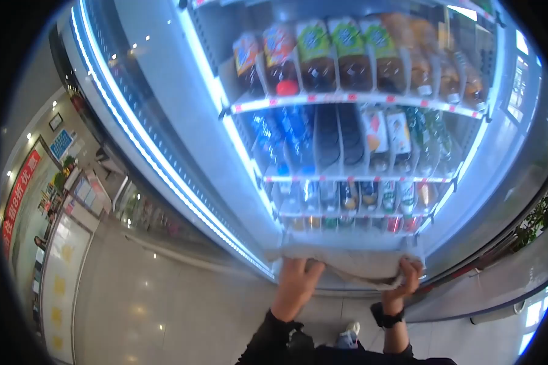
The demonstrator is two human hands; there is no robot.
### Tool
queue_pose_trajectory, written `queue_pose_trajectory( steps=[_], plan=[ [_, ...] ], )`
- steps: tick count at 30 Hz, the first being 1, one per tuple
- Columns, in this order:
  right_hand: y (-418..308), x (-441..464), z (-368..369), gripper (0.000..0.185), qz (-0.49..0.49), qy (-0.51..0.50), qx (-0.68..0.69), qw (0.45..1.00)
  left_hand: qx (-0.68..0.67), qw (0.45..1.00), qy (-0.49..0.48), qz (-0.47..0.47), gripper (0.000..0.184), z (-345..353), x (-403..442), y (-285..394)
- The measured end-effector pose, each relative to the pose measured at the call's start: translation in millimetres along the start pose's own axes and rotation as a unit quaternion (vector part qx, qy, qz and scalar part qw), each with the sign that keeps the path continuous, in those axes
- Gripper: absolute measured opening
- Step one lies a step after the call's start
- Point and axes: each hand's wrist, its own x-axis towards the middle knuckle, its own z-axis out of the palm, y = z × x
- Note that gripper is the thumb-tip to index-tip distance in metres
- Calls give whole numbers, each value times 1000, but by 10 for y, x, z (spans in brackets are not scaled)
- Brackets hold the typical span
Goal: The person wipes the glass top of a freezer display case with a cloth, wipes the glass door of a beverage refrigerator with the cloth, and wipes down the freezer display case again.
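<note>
A light grey cloth (359,260) stretches between my two hands at the bottom front of a lit drinks cooler (192,115). My left hand (295,287) grips its left part, fingers curled over the edge. At the cloth's right end my right hand (406,278) is closed on the fabric, with a dark band on the wrist. The lower edge sags between the hands. Just behind the cloth is the lowest shelf (347,214), with small bottles above it and cans partly seen below.
Bottles of dark drink (316,58) line the upper shelf, and blue bottles (297,137) stand on the middle one. Glass doors flank the cooler. A tiled floor (146,304) lies to the left, with a counter (67,255) beyond. A shoe (352,328) shows below.
</note>
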Motion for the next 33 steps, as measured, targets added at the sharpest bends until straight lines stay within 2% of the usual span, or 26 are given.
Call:
queue_pose_trajectory(
  steps=[3,5,6,9,12,13,14,15,18,20,21,22,25,28,31,33],
  plan=[
    [-501,-265,353,36,43,-102,116,987,54,996,-32,-57,16,-306,-204,-494],
    [-833,-332,609,41,101,-109,90,985,112,993,32,-23,14,-573,-81,-748],
    [-989,-260,663,41,66,-113,83,988,69,996,28,-43,22,-659,-104,-874],
    [-1454,-94,907,21,39,-70,91,993,52,992,67,-92,36,-755,-224,-1159],
    [-1616,11,975,20,-23,-92,74,993,-27,966,116,-228,53,-465,-624,-1282],
    [-1569,-16,950,21,-37,-95,73,992,-8,966,108,-235,67,-237,-878,-1353],
    [-1502,25,940,27,-88,-94,67,989,-71,938,72,-330,69,-211,-840,-1173],
    [-1455,47,904,30,-110,-111,63,986,54,964,113,-234,62,58,-1076,-1181],
    [-1210,152,670,30,-210,-186,19,960,-61,949,85,-296,60,488,-1272,-924],
    [-924,288,481,38,-274,-212,-12,938,-59,970,99,-214,58,828,-1372,-717],
    [-796,382,349,41,-299,-231,-23,925,-84,968,71,-223,54,956,-1407,-553],
    [-661,445,238,41,-308,-227,-23,924,-52,978,61,-193,44,1044,-1353,-383],
    [-243,646,-86,41,-322,-222,-25,920,-27,982,33,-184,43,1720,-1617,130],
    [151,748,-458,40,-302,-228,-33,925,-135,957,-57,-252,54,2196,-1649,558],
    [548,815,-814,40,-279,-219,-72,932,-139,972,-9,-190,49,2430,-1536,1053],
    [724,838,-1031,37,-229,-226,-79,943,-221,954,-78,-188,42,2505,-1443,1267]
  ],
)
